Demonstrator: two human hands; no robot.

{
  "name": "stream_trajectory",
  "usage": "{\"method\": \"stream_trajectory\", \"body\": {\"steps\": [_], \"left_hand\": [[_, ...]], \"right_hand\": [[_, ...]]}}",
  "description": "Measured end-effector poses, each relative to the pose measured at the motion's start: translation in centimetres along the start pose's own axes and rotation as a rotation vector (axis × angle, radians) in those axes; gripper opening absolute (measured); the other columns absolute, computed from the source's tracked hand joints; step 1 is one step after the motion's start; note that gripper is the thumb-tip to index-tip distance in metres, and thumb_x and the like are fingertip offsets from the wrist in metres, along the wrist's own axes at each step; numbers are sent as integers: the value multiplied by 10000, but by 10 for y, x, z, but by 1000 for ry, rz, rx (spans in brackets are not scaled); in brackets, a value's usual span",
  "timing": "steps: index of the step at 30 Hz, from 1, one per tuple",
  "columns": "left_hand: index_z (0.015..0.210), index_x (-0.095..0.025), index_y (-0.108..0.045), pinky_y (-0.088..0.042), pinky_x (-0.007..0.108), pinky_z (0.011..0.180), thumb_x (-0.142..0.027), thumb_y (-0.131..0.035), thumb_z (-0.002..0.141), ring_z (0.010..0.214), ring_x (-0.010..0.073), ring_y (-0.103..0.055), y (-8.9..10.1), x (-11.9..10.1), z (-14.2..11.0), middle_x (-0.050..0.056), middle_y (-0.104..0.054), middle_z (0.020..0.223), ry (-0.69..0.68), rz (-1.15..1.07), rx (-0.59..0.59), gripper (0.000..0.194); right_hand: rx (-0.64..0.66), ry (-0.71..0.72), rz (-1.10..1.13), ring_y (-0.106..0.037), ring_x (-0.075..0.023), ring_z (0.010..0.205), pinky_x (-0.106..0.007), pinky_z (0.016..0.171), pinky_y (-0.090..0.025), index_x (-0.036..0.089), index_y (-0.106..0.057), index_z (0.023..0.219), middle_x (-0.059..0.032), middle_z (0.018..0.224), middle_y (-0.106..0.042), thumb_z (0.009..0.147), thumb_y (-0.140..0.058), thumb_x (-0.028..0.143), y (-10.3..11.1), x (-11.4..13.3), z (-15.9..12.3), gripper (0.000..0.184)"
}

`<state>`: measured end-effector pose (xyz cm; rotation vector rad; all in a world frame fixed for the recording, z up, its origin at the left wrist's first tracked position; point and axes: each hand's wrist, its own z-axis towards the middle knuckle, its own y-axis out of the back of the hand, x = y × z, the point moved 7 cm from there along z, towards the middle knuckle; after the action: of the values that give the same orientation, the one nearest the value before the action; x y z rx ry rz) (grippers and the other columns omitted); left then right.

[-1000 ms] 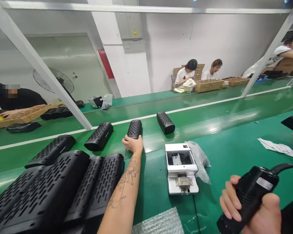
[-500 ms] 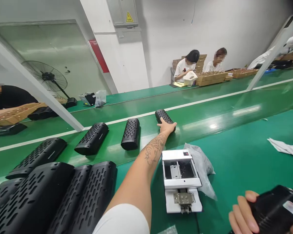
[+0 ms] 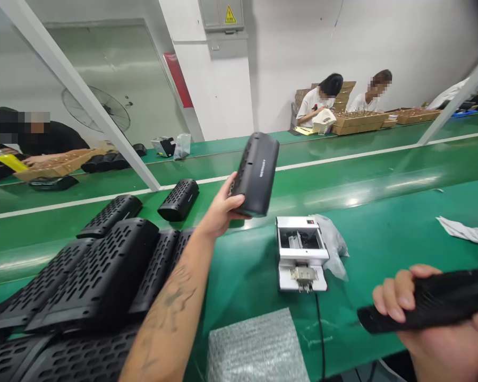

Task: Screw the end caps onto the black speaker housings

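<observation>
My left hand [image 3: 219, 208] is raised above the green conveyor belt [image 3: 342, 170], shut on a black perforated cylindrical speaker [image 3: 257, 174] with its fingers behind the far side. My right hand [image 3: 406, 302] grips a second black speaker [image 3: 434, 297], which lies nearly level at the lower right. Between my hands stands a white benchtop machine [image 3: 301, 253] with a metal clamp at its front. Left of my left forearm, several black speakers [image 3: 103, 270] lie side by side. Another black speaker [image 3: 178, 199] lies alone on the belt.
A clear plastic bag [image 3: 332, 246] lies against the machine, and bubble wrap [image 3: 257, 347] lies in front of it. A white cloth [image 3: 466, 232] is at the right. Co-workers [image 3: 322, 101] sit beyond the belts, with cardboard trays and white metal frame posts.
My left hand has lifted the speaker it touched off the belt. My right hand has turned its speaker nearly level. The view has shifted slightly.
</observation>
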<state>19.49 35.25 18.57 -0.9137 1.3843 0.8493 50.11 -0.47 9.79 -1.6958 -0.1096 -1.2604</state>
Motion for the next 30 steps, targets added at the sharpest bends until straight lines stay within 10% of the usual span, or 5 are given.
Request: {"method": "stream_trajectory", "body": {"steps": [4, 10, 19, 30], "left_hand": [[1959, -293, -504, -707, 652, 1269, -966, -1088, 606, 1685, 617, -683, 57, 13, -155, 159, -674, 1885, -147, 129, 47, 1620], [1933, -382, -569, -621, 744, 1357, -1115, -895, 769, 1711, 619, -665, 78, 127, -312, 111, -664, 1911, 245, -184, 298, 1414], [1867, -463, -659, -617, 584, 1400, -240, -976, 683, 1664, 486, -758, 79, 135, -310, 22, -695, 1884, 137, 644, 422, 1246], [1736, -540, -780, -681, 607, 1332, -179, -876, 791, 1740, 481, -691, 56, 120, -294, 3, -543, 2000, 11, 803, 545, 1016]], "right_hand": [[256, 307, -108, -637, -226, 434, -393, 465, -572, 351, -949, 1085, 15, 619, -738, 743, -1022, 993, -92, 10, 10, 731], [393, 411, -225, -664, -198, 440, -344, 443, -583, 294, -853, 1107, 23, 645, -758, 870, -933, 1008, -139, -42, 21, 757], [470, 390, -327, -671, -195, 442, -328, 438, -554, 229, -824, 1018, -15, 630, -763, 829, -1006, 961, -141, -59, 4, 777], [236, 409, -246, -634, -183, 428, -354, 442, -593, 301, -809, 1095, 66, 634, -669, 842, -882, 1074, -131, -15, 4, 817]]}}
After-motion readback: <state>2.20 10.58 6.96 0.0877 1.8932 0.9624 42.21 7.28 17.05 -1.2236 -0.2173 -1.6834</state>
